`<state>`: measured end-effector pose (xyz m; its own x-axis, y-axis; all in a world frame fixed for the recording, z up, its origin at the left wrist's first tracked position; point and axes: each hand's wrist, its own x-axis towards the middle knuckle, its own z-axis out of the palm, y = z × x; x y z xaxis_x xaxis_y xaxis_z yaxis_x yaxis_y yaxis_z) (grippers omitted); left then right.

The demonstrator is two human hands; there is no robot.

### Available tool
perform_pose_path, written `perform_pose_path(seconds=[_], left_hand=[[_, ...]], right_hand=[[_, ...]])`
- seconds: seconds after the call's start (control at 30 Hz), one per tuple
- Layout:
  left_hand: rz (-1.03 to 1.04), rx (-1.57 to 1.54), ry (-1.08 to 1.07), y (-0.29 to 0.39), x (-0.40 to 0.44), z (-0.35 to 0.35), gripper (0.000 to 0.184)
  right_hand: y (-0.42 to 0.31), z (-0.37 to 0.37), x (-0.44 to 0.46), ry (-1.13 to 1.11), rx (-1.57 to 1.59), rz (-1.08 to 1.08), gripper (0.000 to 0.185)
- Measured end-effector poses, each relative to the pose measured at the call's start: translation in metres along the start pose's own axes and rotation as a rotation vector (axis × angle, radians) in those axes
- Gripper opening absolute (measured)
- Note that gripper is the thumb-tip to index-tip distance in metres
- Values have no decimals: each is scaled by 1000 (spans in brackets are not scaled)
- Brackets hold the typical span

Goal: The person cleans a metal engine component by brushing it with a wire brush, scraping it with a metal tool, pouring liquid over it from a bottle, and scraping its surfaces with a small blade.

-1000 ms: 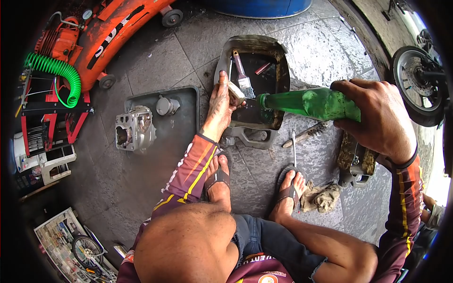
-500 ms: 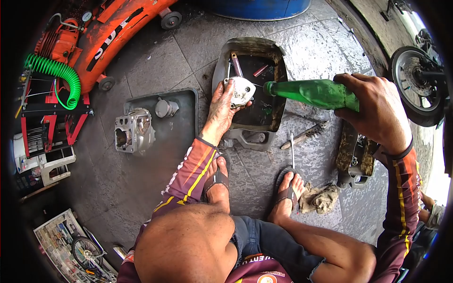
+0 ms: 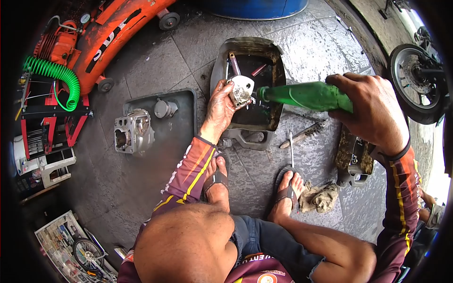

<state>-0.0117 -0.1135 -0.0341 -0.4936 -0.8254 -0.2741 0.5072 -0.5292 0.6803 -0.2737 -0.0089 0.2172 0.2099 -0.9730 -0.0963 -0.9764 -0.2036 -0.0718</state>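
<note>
My left hand (image 3: pixel 219 106) grips a small pale metal engine cover (image 3: pixel 242 89) with round holes in it, above a cut-open plastic jerrycan (image 3: pixel 221 59) used as a basin. Wrapped around a green plastic bottle (image 3: pixel 302 96) is my right hand (image 3: pixel 373 106). The bottle lies nearly level, its mouth pointing left, close beside the cover. Dark liquid covers the floor of the basin. Inside it lean a purplish handled tool (image 3: pixel 234 63) and a short reddish rod (image 3: pixel 259 70).
On the left, a grey tray (image 3: pixel 192 113) bears an engine cylinder (image 3: pixel 134 132) and a piston (image 3: pixel 165 108). A brush (image 3: pixel 304 134), a screwdriver (image 3: pixel 291 151) and a rag (image 3: pixel 321 195) lie near my feet. An orange air compressor (image 3: pixel 104 47) stands at upper left, a motorcycle wheel (image 3: pixel 417 85) at right.
The cover has turned and tipped in my left hand. My right hand has brought the bottle slightly left, its mouth now lower and nearer the cover.
</note>
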Motion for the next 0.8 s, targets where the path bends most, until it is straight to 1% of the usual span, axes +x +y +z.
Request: perform_pose_path(seconds=[0.03,0.07,0.13,0.17,0.23,0.33,0.47,0.53,0.57,0.63,0.67,0.73,0.8], left_hand=[[-17,5,-23,0,0,-1,27],[-19,5,-24,-1,1,-1,27],[-47,-40,-55,-1,2,0,39],[-47,-39,-55,-1,3,-2,39],[-56,24,-4,0,4,-6,47],[-66,-58,-58,4,3,-4,48],[-71,-49,-53,4,3,-3,49],[-56,65,11,3,4,-4,44],[-56,65,11,2,4,-4,44],[0,62,31,4,2,0,36],[0,60,33,4,2,-1,36],[21,74,1,5,2,-2,30],[37,77,6,5,2,0,28]], right_hand=[[1,1,0,43,1,6,36],[1,0,1,42,0,8,36],[-1,-3,3,59,10,-35,36],[-1,-3,3,59,10,-35,36],[-3,-3,2,5,52,-35,36],[-3,-3,2,29,1,-7,35],[2,0,5,65,10,-30,34],[-2,-4,4,34,37,-50,34],[-2,-3,3,33,38,-50,34],[-1,1,1,6,37,-32,35],[0,1,2,5,38,-34,35],[3,0,2,30,13,-25,35],[1,0,2,37,32,-30,35]])
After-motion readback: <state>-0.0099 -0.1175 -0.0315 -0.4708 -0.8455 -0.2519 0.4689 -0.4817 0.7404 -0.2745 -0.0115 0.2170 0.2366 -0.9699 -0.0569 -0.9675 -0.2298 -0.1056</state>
